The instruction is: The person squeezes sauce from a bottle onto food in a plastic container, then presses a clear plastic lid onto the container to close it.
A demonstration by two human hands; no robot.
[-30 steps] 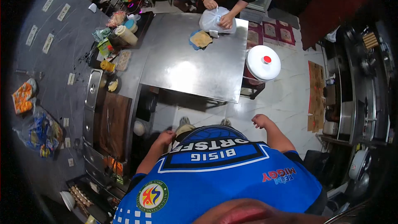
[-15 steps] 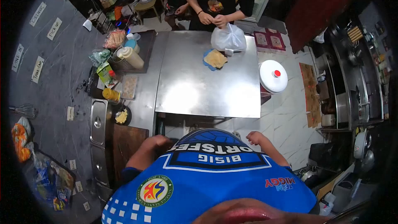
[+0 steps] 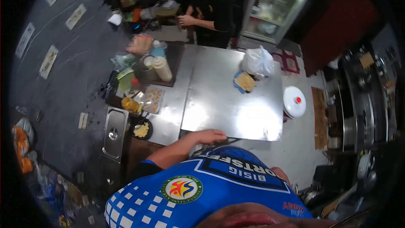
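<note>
My left hand [image 3: 213, 136] is at the front edge of the steel table [image 3: 215, 88], its fingers stretched out to the right and nothing visible in them. I cannot tell if it touches the edge. My right hand is hidden; only a bit of that arm [image 3: 279, 173] shows beside my blue shirt. On the table's far right a tied white plastic bag [image 3: 258, 61] stands next to a folded tan cloth [image 3: 245, 81] with blue beneath it. Left of my left hand sits a dark bowl of yellow shreds [image 3: 142, 129].
Squeeze bottles [image 3: 162, 68], a yellow-filled jar [image 3: 130, 104] and a clear container [image 3: 153, 99] crowd the left counter, behind steel lidded pans [image 3: 114, 134]. A white-lidded bucket [image 3: 294, 101] stands right of the table. Beyond, a person in black [image 3: 211, 12] stands near a glass-door fridge [image 3: 274, 8].
My view has turned, shifting the table to the right. My left hand has moved from my side to the table's front edge; my right hand has gone from sight. The co-worker's hands have left the bag.
</note>
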